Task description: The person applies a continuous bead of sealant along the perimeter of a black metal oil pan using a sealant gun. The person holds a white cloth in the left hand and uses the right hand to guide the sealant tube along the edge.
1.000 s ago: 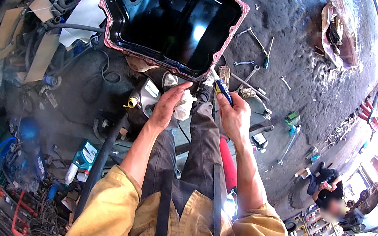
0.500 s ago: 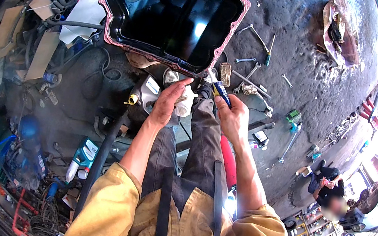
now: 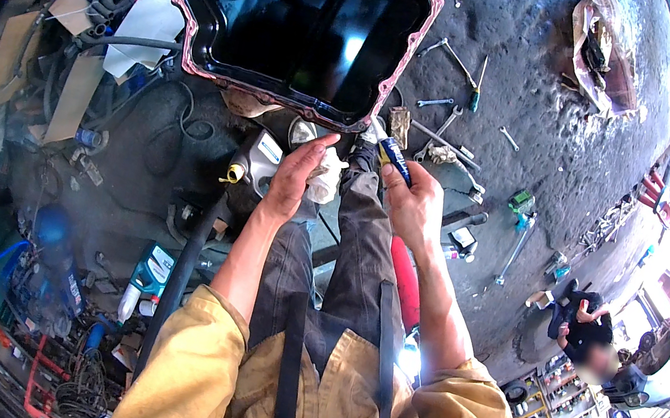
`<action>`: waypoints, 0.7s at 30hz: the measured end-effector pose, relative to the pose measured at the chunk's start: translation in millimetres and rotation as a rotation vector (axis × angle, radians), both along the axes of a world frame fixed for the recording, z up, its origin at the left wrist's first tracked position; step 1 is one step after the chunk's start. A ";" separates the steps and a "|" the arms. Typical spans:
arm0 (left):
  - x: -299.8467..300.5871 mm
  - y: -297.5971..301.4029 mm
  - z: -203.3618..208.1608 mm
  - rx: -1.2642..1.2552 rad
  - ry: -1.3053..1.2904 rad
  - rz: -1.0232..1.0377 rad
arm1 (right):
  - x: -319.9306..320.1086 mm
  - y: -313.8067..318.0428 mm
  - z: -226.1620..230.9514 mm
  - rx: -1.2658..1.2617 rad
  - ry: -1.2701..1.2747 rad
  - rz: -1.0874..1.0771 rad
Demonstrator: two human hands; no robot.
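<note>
A black oil pan (image 3: 283, 41) lies open side up at the top, its rim carrying a pinkish-red bead of sealant (image 3: 392, 77). My right hand (image 3: 414, 200) is closed round a blue and yellow sealant tube (image 3: 395, 158), whose pale nozzle points up at the pan's lower right corner. Whether the tip touches the rim is too small to tell. Just below the pan's near edge, my left hand (image 3: 294, 177) holds a crumpled white rag (image 3: 324, 179) against its palm, index finger stretched toward the rim.
A grey jug with a yellow cap (image 3: 255, 158) stands left of my left hand. Several wrenches (image 3: 437, 102) and a screwdriver (image 3: 477, 91) lie on the dark floor to the right. Cardboard (image 3: 75, 99) and hoses crowd the left. Another person (image 3: 588, 327) crouches far right.
Both hands and the tube have stayed almost in place, with a slight shift of the tube. The pan sits a little further left in view. The other person's arms have moved.
</note>
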State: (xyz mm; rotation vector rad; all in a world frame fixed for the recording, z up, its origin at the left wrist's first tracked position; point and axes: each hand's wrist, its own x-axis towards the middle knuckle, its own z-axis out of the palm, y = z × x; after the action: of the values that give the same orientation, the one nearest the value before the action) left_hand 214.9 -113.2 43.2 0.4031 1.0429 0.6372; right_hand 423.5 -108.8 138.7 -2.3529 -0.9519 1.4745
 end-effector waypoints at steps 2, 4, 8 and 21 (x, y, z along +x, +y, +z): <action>-0.6 -0.2 -1.1 -0.012 -0.001 -0.010 | 5.7 2.8 -4.6 0.012 -0.004 -0.017; -1.1 0.0 0.9 -0.021 0.001 -0.008 | 7.0 8.4 -5.1 0.028 -0.027 0.008; -2.1 -1.5 3.0 -0.021 0.026 0.003 | 4.9 18.0 -1.7 0.029 -0.029 0.015; -1.6 -1.9 0.9 -0.037 0.025 -0.012 | -0.3 0.9 9.7 -0.032 -0.046 0.092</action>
State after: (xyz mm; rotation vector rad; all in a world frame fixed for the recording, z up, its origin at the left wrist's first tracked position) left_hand 213.3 -115.1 44.1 0.3859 1.0737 0.6030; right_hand 423.2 -107.9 148.4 -2.4054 -1.0690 1.4854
